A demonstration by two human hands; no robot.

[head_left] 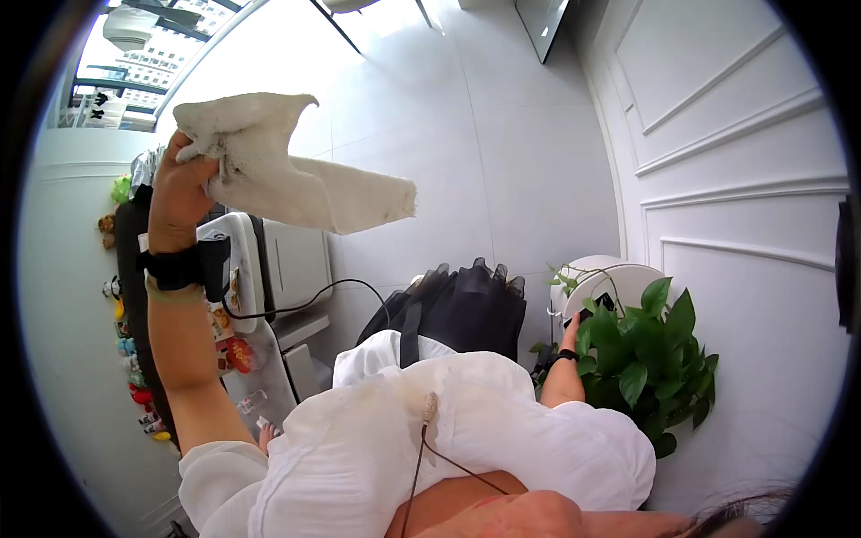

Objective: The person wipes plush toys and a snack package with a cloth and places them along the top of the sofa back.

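My left hand (185, 193) is raised at the left, fingers closed on a cream cloth (287, 179). The cloth hangs out to the right, creased, with dark smudges near my fingers and a ragged far end. A black strap with a box (184, 267) is round this wrist, and a black cable runs from it. Low on the right, my right hand (571, 334) is beside a leafy green plant (641, 359). It seems closed on a dark flat object (590, 310), partly hidden by leaves; its kind is unclear. That wrist carries a black band.
Below my left arm stand a white appliance (296, 262) and a shelf with colourful small items (238, 354). Small toys (134, 368) line the left wall. A round white stand (619, 280) is behind the plant. A panelled white wall (726, 152) runs along the right.
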